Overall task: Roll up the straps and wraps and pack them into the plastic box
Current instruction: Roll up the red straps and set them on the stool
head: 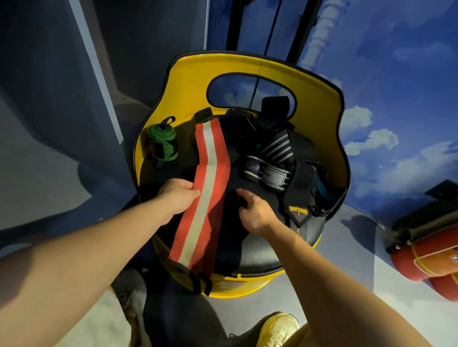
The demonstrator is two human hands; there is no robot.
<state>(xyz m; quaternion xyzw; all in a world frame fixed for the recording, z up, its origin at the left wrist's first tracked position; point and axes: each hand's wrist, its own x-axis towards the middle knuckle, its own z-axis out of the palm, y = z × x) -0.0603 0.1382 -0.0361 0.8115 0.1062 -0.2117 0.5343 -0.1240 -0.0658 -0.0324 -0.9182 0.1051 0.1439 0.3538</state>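
Here, wraps (274,160) litter a yellow chair (324,120).

Yellow chair (318,120), orange extinguisher (436,260), cloud wall (410,78).

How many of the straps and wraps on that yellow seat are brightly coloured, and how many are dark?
Red wrap with a pale stripe, gripped by the left hand: 1
Green rolled wrap: 1
Black-and-white striped wrap: 1
Black strap with a yellow label: 1
Total told apart: 4; the tangled dark pile behind holds more, too jumbled to count.
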